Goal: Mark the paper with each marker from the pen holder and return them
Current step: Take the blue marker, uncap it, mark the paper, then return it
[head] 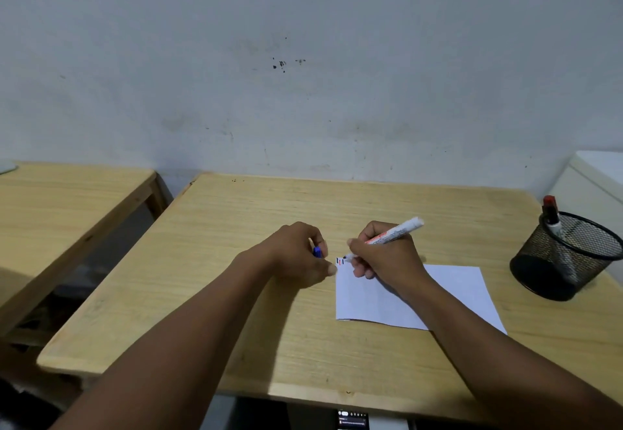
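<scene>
Centre frame, our right hand [384, 257] clamps a white marker [392, 235], tip on the paper's [387, 295] upper-left corner. Our left hand [296, 254] curls around a blue cap [317, 251]. Barrel print unreadable, possibly orange. Mesh pen holder [569, 257] sits far right.

We have a single wide-angle view from the head, looking forward and down over a wooden table [236, 295] toward a pale wall [303, 59] that fills the upper half of the frame. Both forearms enter from the bottom corners, so we sit close, with the left hand [296, 254] and right hand [384, 254] near the frame's centre. The table edges bow outward toward the frame's sides.
</scene>
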